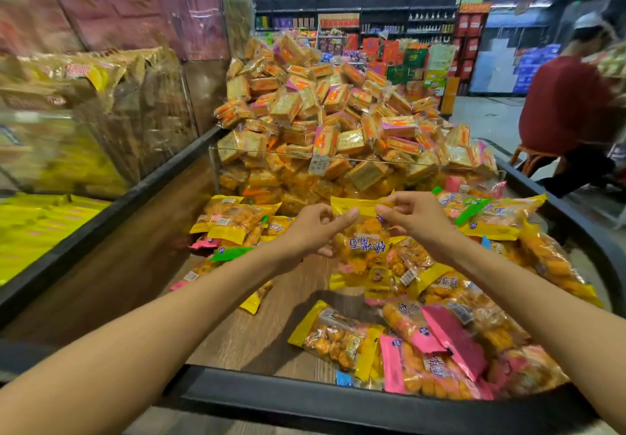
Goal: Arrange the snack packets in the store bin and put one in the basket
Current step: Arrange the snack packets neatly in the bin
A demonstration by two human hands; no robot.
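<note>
Held upright above the store bin point(338, 387), at twelve o'clock from the near rim: yellow snack packet point(364, 248), top edge pinched by fingers of left hand point(313, 229) and right hand point(415, 218). More packets point(423, 350) heaped at three o'clock.

Wood-floored store bin point(257, 340) with a black rim. Yellow and pink snack packets point(342, 340) strewn from 12 through 5 o'clock; bare wood toward 8. Behind a clear divider point(338, 158) at 12, heaped small biscuit packs point(325, 109).

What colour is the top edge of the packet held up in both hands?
Yellow, on the held packet, seen in the head view.
</note>
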